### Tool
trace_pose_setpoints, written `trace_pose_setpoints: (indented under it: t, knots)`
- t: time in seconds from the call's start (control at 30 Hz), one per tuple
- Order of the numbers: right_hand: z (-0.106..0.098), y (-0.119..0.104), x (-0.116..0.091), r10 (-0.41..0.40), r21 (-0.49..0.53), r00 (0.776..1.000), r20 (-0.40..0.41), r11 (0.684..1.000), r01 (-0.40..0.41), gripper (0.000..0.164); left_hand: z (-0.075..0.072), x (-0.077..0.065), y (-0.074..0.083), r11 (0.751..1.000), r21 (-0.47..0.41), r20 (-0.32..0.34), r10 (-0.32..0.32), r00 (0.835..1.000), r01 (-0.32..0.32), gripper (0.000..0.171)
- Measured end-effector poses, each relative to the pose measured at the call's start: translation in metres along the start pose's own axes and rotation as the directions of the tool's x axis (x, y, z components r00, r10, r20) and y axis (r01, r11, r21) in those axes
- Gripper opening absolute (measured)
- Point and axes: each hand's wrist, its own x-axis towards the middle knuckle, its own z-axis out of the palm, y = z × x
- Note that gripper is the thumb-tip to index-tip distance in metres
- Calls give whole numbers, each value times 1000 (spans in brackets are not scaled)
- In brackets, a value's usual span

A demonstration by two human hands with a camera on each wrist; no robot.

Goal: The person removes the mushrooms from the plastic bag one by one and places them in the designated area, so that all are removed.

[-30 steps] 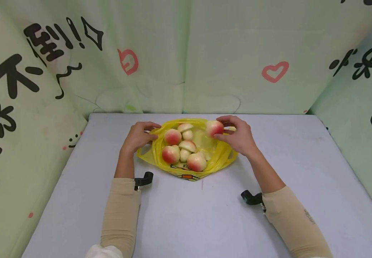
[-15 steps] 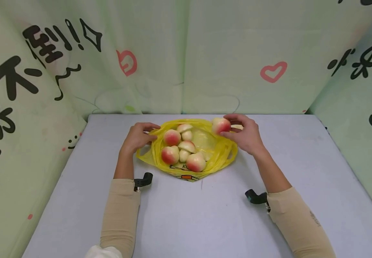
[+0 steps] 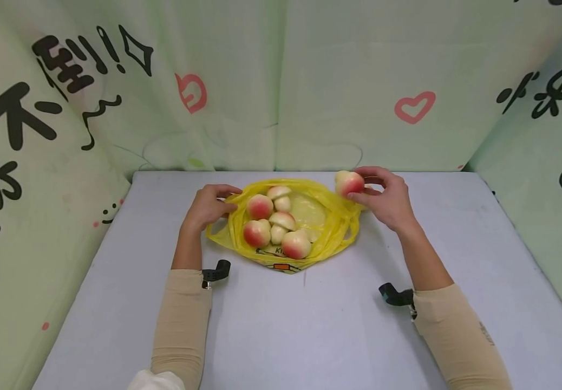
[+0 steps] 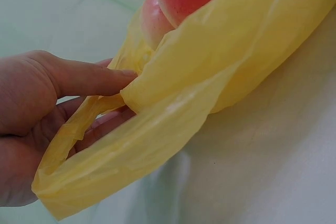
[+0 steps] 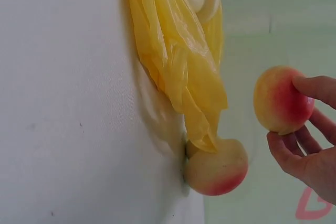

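A yellow plastic bag [image 3: 337,235] lies with its mouth spread wide. Inside it are several peaches [image 3: 296,245] with red blush and pale mushrooms [image 3: 283,221]. My left hand [image 3: 208,206] pinches the bag's left rim, thumb on top and fingers beneath; a handle loop hangs by the palm in the left wrist view. Past the bag's far right edge, my right hand [image 3: 389,200] holds a peach [image 5: 278,100] up in its fingertips. Another peach [image 5: 218,169] sits on the table at the bag's edge in the right wrist view, mostly hidden by the hand in the head view.
A white-covered table [image 3: 305,330] carries the bag near its far edge. Pale green curtains [image 3: 349,81] with black writing and pink hearts stand behind it and along both sides. Each forearm wears a small black wrist camera [image 3: 395,295].
My right hand has moved right and slightly away with the peach, from over the bag's right side to beyond its edge. The left hand has stayed at the rim.
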Motion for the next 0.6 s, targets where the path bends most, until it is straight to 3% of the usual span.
trace_pose_setpoints:
  t: [0.6]
  knots:
    - [-15,9,-3,35,-2,998,-49,999,-35,55,1,1,0,1000,0,-2,-6,1000,6,36]
